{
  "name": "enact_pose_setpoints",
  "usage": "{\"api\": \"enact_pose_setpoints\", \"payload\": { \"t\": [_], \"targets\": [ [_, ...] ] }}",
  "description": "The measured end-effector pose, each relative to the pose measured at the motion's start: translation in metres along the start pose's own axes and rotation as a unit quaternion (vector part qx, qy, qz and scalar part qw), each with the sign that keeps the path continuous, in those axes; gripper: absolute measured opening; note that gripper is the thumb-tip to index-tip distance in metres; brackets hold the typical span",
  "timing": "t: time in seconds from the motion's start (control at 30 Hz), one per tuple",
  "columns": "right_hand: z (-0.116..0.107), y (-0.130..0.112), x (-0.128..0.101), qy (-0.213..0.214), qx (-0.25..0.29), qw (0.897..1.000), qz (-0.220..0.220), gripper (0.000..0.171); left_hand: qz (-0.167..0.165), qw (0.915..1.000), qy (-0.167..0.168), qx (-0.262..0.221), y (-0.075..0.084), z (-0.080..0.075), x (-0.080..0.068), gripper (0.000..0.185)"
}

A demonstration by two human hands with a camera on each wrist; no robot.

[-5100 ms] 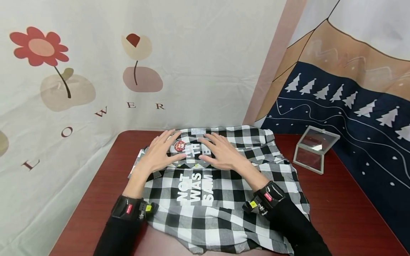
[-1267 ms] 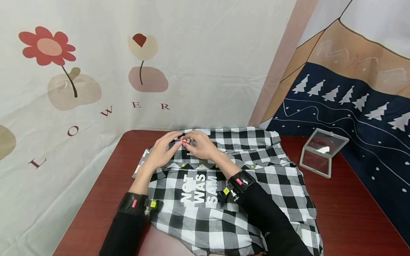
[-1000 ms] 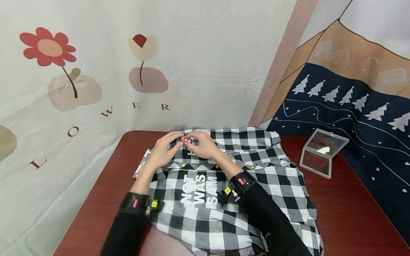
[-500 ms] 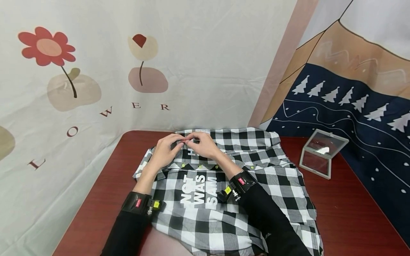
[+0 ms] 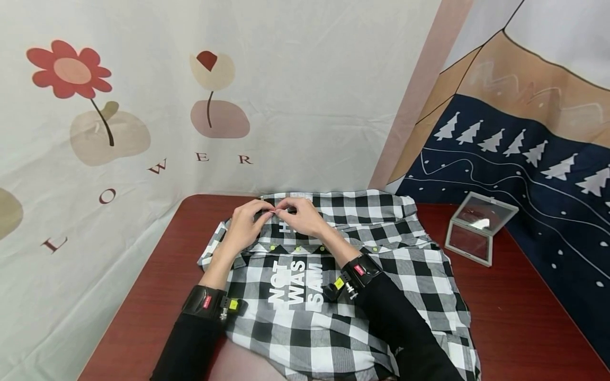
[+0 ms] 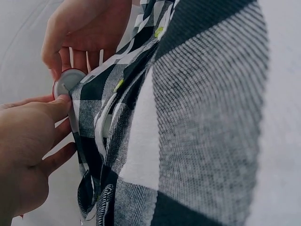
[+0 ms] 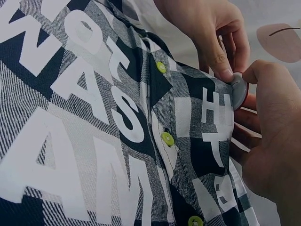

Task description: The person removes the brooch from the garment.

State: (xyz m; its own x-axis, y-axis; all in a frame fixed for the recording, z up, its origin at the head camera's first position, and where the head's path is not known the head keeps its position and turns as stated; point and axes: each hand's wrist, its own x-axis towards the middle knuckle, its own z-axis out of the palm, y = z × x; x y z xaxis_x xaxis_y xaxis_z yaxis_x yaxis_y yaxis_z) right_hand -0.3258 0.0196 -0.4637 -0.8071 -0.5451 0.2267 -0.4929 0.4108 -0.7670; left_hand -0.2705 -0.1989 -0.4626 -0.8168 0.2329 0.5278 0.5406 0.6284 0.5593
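A black-and-white checked shirt [image 5: 405,275] with white lettering and yellow-green buttons lies across the table. At its far left part, my left hand [image 5: 244,225] and right hand [image 5: 302,217] meet fingertip to fingertip over a round pin badge [image 5: 273,211], seen nearly edge-on from the head. The left wrist view shows the badge's grey back [image 6: 70,76] and red rim against the shirt's cloth edge. Both hands pinch the badge at its rim, the left thumb on its back beside the cloth. Whether the pin passes through the cloth cannot be made out.
A hinged, clear-lidded square case [image 5: 469,241] stands opened at the right of the reddish-brown table [image 5: 514,307]. Behind the table hang a pale flower-print curtain [image 5: 305,106] and a dark blue tree-print cloth [image 5: 524,174].
Earlier the badge lay face up on the shirt between spread hands. The hands have since come together and taken hold of it. Its red face has tipped away, leaving it edge-on; little moves lately.
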Motion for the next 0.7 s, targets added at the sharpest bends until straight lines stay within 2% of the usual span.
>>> {"api": "enact_pose_setpoints", "payload": {
  "t": [0.27, 0.4, 0.5, 0.6, 0.7],
  "targets": [
    [-0.002, 0.002, -0.002, -0.007, -0.005, 1.000, -0.015, 0.033, 0.003, 1.0000, 0.001, 0.000, 0.001, 0.000, 0.000, 0.016],
    [-0.004, 0.004, -0.005, 0.001, -0.027, 0.999, -0.034, 0.037, 0.003, 1.0000, 0.004, 0.005, 0.002, 0.000, 0.000, 0.015],
    [-0.006, 0.001, -0.007, 0.015, -0.067, 0.996, -0.060, 0.040, -0.003, 0.9998, 0.005, 0.017, 0.003, -0.001, -0.001, 0.015],
    [-0.008, -0.003, -0.008, 0.033, -0.139, 0.985, -0.100, 0.038, -0.006, 0.9995, 0.006, 0.032, 0.004, -0.001, 0.000, 0.014],
    [-0.008, -0.007, -0.010, 0.053, -0.214, 0.965, -0.142, 0.034, -0.006, 0.9990, 0.010, 0.043, 0.004, -0.001, 0.000, 0.014]
  ]
}}
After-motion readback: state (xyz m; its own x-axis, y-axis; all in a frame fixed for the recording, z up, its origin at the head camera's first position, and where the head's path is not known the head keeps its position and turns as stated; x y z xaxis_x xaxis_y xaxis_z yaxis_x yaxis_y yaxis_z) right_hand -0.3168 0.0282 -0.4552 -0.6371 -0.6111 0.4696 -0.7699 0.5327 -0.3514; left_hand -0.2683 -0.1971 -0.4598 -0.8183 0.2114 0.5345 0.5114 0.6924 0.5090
